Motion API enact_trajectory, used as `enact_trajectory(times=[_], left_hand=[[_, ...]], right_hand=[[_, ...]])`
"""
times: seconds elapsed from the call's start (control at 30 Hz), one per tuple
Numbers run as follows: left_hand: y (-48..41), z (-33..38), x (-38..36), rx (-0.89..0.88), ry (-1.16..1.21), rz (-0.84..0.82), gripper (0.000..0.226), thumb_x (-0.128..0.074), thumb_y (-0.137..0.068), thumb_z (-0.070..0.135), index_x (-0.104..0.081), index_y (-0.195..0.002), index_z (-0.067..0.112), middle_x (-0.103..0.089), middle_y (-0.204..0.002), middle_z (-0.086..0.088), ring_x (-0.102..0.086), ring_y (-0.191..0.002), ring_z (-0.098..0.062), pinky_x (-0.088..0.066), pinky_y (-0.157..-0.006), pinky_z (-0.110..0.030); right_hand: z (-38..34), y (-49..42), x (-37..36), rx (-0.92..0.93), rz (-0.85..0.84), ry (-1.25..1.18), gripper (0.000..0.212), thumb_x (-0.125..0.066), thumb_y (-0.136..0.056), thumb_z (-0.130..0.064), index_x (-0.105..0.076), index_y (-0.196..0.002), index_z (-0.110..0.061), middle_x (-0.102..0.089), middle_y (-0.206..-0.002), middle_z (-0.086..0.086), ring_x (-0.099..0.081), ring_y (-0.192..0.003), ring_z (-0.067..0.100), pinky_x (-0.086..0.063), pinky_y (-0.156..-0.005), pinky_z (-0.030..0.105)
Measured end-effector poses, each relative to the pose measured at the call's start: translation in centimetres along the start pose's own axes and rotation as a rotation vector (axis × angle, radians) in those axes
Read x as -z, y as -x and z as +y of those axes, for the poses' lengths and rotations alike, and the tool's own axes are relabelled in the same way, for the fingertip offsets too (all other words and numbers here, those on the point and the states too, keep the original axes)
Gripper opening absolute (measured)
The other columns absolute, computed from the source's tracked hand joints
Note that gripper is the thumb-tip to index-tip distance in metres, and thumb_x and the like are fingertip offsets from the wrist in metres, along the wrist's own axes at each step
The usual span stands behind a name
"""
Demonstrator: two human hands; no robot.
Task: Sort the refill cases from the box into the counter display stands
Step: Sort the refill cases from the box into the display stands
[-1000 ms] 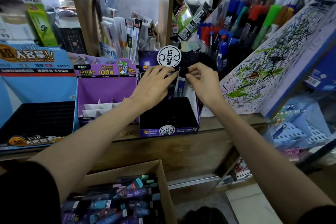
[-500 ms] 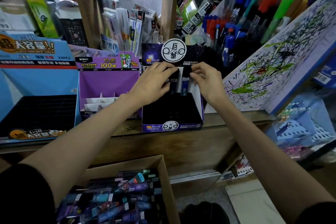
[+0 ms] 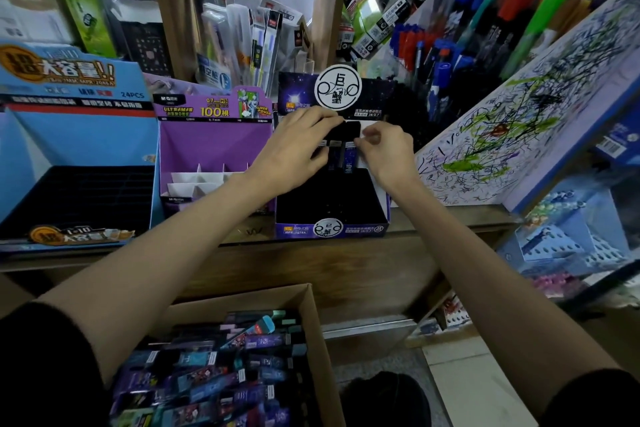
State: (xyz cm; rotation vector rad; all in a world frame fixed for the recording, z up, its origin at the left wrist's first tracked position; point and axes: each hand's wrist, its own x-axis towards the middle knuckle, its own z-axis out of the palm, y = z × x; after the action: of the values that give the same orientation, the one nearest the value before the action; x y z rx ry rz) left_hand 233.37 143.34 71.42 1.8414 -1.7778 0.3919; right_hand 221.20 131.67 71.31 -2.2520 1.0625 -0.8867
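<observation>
I am looking down on a wooden counter [image 3: 450,218] in a crowded stationery shop, with shelves of packaged goods behind it at the top of the frame. A rack of pens [image 3: 446,48] stands at upper right, and a scribbled test board [image 3: 512,139] leans at right. Pale floor tile [image 3: 474,388] shows at lower right, and a blue perforated basket [image 3: 568,246] sits at the right edge.

Three card stands line the counter: a blue stand [image 3: 79,139] at left, a purple stand [image 3: 211,146] with white dividers beside it, and a dark display stand [image 3: 330,229] at centre. Below the counter edge, at bottom centre, an open cardboard box [image 3: 313,319] holds loose refill cases [image 3: 221,371]. They lie flat, most with their long axes running roughly left to right across the frame, some skewed.

In the back row of the dark display stand, the upright refill cases [image 3: 349,160] stand on end against its rear card. Their long axes are vertical, with dark caps up and printed bodies facing me. The rest of the stand's dark tray in front of them shows nothing I can make out.

My left hand [image 3: 294,152] reaches in from the left. Its fingers are curled over the caps and the thumb is on the front, grasping the upright refill cases. My right hand [image 3: 389,152] comes from the right, pinching the upper edge of the rightmost case between thumb and forefinger.
</observation>
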Motion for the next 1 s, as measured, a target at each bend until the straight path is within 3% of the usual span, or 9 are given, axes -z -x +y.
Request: enact_trajectory(times=[0.1, 0.2, 0.3, 0.4, 0.53, 0.67, 0.77, 0.87, 1.0], left_hand=[[3.8, 0.6, 1.7, 0.019, 0.124, 0.002, 0.041, -0.057, -0.089, 0.010, -0.052, -0.130, 0.007, -0.054, -0.127, -0.009, -0.049, -0.115, -0.026, -0.039, -0.098, -0.037], [10.0, 0.8, 3.1, 0.128, 0.284, -0.096, 0.036, -0.058, -0.090, 0.011, -0.055, -0.125, 0.012, -0.060, -0.114, -0.003, -0.057, -0.105, -0.015, -0.046, -0.090, -0.033], [17.3, 0.9, 3.2, 0.236, 0.346, -0.200, 0.032, -0.061, -0.089, 0.012, -0.059, -0.120, 0.018, -0.060, -0.104, 0.008, -0.058, -0.094, -0.001, -0.047, -0.084, -0.023], [24.7, 1.0, 1.5, 0.413, 0.355, -0.330, 0.029, -0.061, -0.090, 0.015, -0.059, -0.118, 0.022, -0.055, -0.101, 0.016, -0.055, -0.094, 0.005, -0.041, -0.080, -0.009], [34.2, 1.2, -1.5, 0.725, 0.364, -0.442, 0.025, -0.062, -0.089, 0.010, -0.062, -0.114, 0.011, -0.060, -0.110, -0.003, -0.059, -0.105, -0.017, -0.042, -0.087, -0.022], [40.2, 1.5, -3.3, 0.889, 0.326, -0.486, 0.030, -0.068, -0.083, 0.006, -0.063, -0.112, 0.002, -0.057, -0.113, -0.016, -0.054, -0.110, -0.032, -0.038, -0.097, -0.031], [41.4, 1.7, -4.0, 0.899, 0.305, -0.484, 0.039, -0.070, -0.082, 0.013, -0.060, -0.119, 0.004, -0.054, -0.119, -0.013, -0.053, -0.112, -0.029, -0.035, -0.098, -0.028], [40.8, 2.3, -5.1, 0.778, 0.280, -0.518, 0.050, -0.066, -0.086, 0.029, -0.051, -0.131, 0.012, -0.048, -0.129, -0.006, -0.045, -0.120, -0.023, -0.034, -0.102, -0.028], [39.5, 3.1, -7.0, 0.600, 0.232, -0.672, 0.060, -0.054, -0.090, 0.046, -0.036, -0.142, 0.022, -0.033, -0.143, 0.003, -0.031, -0.131, -0.015, -0.026, -0.107, -0.028]], right_hand=[[-0.4, 2.7, 1.1, 0.089, -0.029, 0.025, 0.031, -0.060, -0.091, -0.017, -0.057, -0.120, -0.007, -0.063, -0.113, 0.008, -0.058, -0.103, 0.017, -0.048, -0.090, 0.028], [-0.6, 7.6, 2.1, 0.210, -0.088, -0.003, 0.024, -0.059, -0.091, -0.018, -0.061, -0.114, -0.010, -0.063, -0.103, -0.001, -0.057, -0.095, 0.008, -0.047, -0.084, 0.020], [-0.1, 13.1, 1.3, 0.275, -0.257, 0.011, 0.015, -0.060, -0.091, -0.018, -0.066, -0.103, -0.013, -0.065, -0.093, -0.006, -0.059, -0.086, 0.004, -0.046, -0.076, 0.016], [1.4, 17.7, -1.8, 0.188, -0.514, 0.030, 0.013, -0.060, -0.090, -0.018, -0.068, -0.100, -0.016, -0.068, -0.095, -0.005, -0.061, -0.088, 0.004, -0.045, -0.079, 0.015], [4.2, 23.3, -8.4, -0.014, -0.759, 0.042, 0.016, -0.057, -0.091, -0.014, -0.068, -0.103, -0.012, -0.070, -0.102, 0.002, -0.063, -0.097, 0.015, -0.048, -0.085, 0.024], [6.5, 27.1, -13.6, -0.065, -0.930, 0.251, 0.027, -0.056, -0.093, -0.025, -0.059, -0.116, -0.012, -0.063, -0.118, 0.006, -0.058, -0.111, 0.023, -0.044, -0.087, 0.028], [7.7, 28.7, -15.4, -0.038, -0.950, 0.388, 0.032, -0.049, -0.093, -0.015, -0.049, -0.124, -0.012, -0.053, -0.127, 0.010, -0.050, -0.118, 0.028, -0.044, -0.094, 0.034], [8.7, 29.9, -15.8, -0.085, -1.066, 0.355, 0.060, -0.045, -0.087, -0.001, -0.028, -0.143, -0.013, -0.031, -0.146, 0.011, -0.039, -0.127, 0.031, -0.037, -0.103, 0.036], [10.2, 31.0, -14.8, -0.145, -1.216, 0.201, 0.083, -0.047, -0.083, 0.004, -0.003, -0.151, -0.017, 0.004, -0.158, 0.002, -0.003, -0.146, 0.020, -0.015, -0.116, 0.028]])
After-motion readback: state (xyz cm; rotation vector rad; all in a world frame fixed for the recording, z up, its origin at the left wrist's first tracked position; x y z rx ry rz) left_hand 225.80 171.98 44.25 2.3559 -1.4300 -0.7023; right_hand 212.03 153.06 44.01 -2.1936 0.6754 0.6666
